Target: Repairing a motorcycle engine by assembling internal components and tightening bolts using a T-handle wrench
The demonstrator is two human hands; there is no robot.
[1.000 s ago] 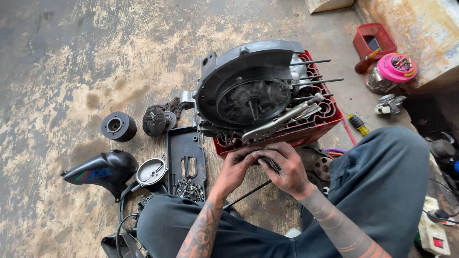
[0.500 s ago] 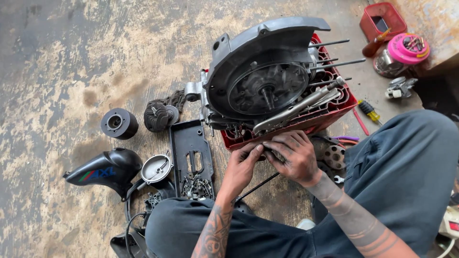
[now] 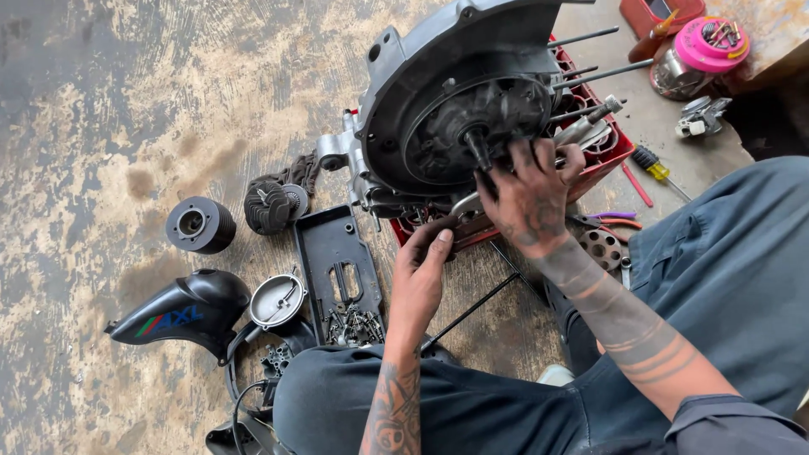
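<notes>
- The engine case, grey metal with a dark round cavity, sits tilted on a red crate on the floor, directly ahead of both hands.
- The right hand lies spread over the lower rim of the cavity, fingers loosely curled beside the central shaft; whether it grips anything I cannot tell.
- The left hand reaches under the case's lower edge, fingers narrowed to a pinch on a small dark part I cannot make out.
- Judged from this, the work goes best with the right hand steadying the case while the left works beneath.
- Left of the left hand lie a black cover plate, a round cap and a black fairing; right of the right hand, a screwdriver.
</notes>
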